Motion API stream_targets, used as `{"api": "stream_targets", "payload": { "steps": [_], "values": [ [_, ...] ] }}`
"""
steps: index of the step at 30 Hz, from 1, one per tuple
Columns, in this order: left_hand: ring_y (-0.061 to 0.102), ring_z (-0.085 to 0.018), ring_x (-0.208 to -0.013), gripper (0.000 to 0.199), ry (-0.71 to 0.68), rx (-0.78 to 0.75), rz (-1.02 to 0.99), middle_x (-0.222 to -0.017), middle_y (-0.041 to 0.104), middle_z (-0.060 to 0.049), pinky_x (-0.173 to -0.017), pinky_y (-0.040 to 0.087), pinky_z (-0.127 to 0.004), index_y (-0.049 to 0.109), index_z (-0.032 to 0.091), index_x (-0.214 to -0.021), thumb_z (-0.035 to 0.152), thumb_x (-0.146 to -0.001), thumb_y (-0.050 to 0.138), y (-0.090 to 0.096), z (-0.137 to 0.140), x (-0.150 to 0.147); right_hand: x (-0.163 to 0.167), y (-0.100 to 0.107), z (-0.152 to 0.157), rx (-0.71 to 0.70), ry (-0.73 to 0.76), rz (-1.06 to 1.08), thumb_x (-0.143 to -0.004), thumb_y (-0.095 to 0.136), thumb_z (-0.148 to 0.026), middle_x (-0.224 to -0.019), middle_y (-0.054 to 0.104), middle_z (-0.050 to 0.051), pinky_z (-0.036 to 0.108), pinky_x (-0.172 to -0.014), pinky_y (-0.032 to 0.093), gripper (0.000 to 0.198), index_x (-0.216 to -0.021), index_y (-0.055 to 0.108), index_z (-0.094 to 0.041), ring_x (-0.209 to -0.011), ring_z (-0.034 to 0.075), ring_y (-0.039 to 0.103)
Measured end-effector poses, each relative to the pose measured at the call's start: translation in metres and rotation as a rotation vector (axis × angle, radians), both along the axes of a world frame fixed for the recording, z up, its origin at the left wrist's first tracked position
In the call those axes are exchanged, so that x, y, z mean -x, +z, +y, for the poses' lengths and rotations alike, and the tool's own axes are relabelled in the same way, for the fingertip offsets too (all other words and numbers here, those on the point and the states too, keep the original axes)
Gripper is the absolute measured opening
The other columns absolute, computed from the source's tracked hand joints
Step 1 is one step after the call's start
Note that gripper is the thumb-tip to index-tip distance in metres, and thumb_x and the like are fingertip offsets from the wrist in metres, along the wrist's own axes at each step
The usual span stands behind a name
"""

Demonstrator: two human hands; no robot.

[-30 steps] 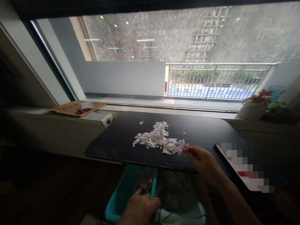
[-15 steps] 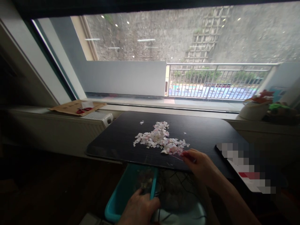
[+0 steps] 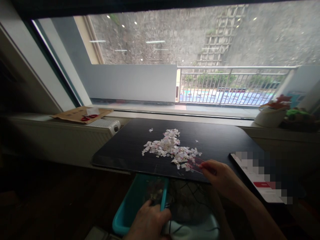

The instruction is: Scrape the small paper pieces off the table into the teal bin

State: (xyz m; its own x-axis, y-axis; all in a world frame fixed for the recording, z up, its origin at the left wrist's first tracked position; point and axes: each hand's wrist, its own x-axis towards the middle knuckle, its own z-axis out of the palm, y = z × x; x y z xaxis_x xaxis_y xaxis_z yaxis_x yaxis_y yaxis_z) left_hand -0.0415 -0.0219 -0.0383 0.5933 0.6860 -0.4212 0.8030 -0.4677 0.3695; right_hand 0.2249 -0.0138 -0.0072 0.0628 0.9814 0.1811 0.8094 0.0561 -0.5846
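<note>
A pile of small white and pinkish paper scraps point(image 3: 168, 144) lies on the dark table point(image 3: 120, 146). At the pile's near right edge, my right hand point(image 3: 221, 175) pinches a thin, see-through pink plastic piece point(image 3: 196, 164); its exact kind is unclear. Several scraps lie under or against that piece. Below the table's front edge, my left hand point(image 3: 151, 220) grips the right rim of a teal plastic bin point(image 3: 122, 215), thumb on the outside and fingers inside. Some scraps show dimly within the bin.
A phone point(image 3: 258, 181) with a partly blurred screen lies at the table's right. Red-handled scissors point(image 3: 89, 117) rest on a brown paper envelope point(image 3: 72, 114) by the radiator point(image 3: 102, 124). A white pot point(image 3: 270, 117) stands on the sill. Below the table, dark cables lie beside the bin.
My right hand has shifted slightly right with the pink plastic piece. A few scraps at the pile's near edge have come toward me. My left hand stays on the bin.
</note>
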Motion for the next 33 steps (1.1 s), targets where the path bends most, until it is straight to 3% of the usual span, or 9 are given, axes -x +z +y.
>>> {"api": "stream_targets", "payload": {
  "steps": [5, 11, 17, 24, 29, 33],
  "values": [
    [0.06, -0.022, -0.095, 0.02, 0.005, 0.01, -0.009, -0.092, 0.067, 0.002, -0.098, 0.027, -0.036, 0.063, 0.026, -0.085, 0.025, -0.068, 0.073, 0.0, 0.0, 0.001, -0.001, 0.0, -0.004, -0.011, -0.075, 0.029, -0.085, 0.051, -0.032, -0.085, 0.072, 0.004, 0.028, -0.067, 0.044, 0.024, -0.09, 0.07, -0.019, -0.075, 0.019, 0.064],
    [0.06, -0.023, -0.093, 0.018, -0.01, -0.027, -0.019, -0.093, 0.066, 0.001, -0.094, 0.031, -0.035, 0.063, 0.026, -0.085, 0.026, -0.069, 0.071, 0.001, -0.001, 0.001, 0.004, 0.001, -0.013, 0.034, 0.026, 0.026, -0.086, 0.05, -0.034, -0.072, 0.067, 0.0, 0.027, -0.06, 0.04, 0.023, -0.082, 0.069, -0.021, -0.063, 0.016, 0.059],
    [0.059, -0.023, -0.098, 0.018, 0.013, -0.006, -0.023, -0.095, 0.066, 0.001, -0.099, 0.026, -0.036, 0.063, 0.026, -0.085, 0.025, -0.069, 0.071, 0.0, -0.001, 0.003, -0.006, -0.002, -0.019, 0.014, -0.04, 0.013, -0.086, 0.05, -0.034, -0.078, 0.068, 0.002, 0.027, -0.062, 0.041, 0.023, -0.087, 0.068, -0.02, -0.067, 0.017, 0.06],
    [0.059, -0.022, -0.094, 0.017, -0.002, -0.011, -0.022, -0.094, 0.066, 0.001, -0.096, 0.029, -0.036, 0.063, 0.026, -0.085, 0.027, -0.069, 0.071, -0.001, -0.001, 0.001, -0.007, -0.004, -0.021, 0.011, -0.01, 0.004, -0.087, 0.049, -0.033, -0.073, 0.066, 0.001, 0.027, -0.058, 0.04, 0.024, -0.083, 0.068, -0.021, -0.063, 0.016, 0.058],
    [0.06, -0.022, -0.094, 0.018, 0.008, -0.022, -0.013, -0.094, 0.067, 0.001, -0.098, 0.028, -0.036, 0.064, 0.026, -0.085, 0.027, -0.069, 0.072, -0.003, -0.002, 0.002, -0.005, -0.007, -0.012, -0.049, -0.072, 0.003, -0.087, 0.049, -0.032, -0.082, 0.068, 0.003, 0.027, -0.063, 0.043, 0.023, -0.088, 0.069, -0.02, -0.07, 0.017, 0.061],
    [0.059, -0.024, -0.098, 0.02, 0.007, -0.011, 0.008, -0.096, 0.066, 0.001, -0.099, 0.027, -0.038, 0.064, 0.027, -0.087, 0.029, -0.069, 0.072, -0.004, 0.0, 0.001, -0.001, -0.006, -0.011, -0.028, -0.024, -0.002, -0.087, 0.048, -0.032, -0.077, 0.065, 0.002, 0.026, -0.061, 0.041, 0.024, -0.084, 0.069, -0.02, -0.065, 0.015, 0.059]
  ]
}}
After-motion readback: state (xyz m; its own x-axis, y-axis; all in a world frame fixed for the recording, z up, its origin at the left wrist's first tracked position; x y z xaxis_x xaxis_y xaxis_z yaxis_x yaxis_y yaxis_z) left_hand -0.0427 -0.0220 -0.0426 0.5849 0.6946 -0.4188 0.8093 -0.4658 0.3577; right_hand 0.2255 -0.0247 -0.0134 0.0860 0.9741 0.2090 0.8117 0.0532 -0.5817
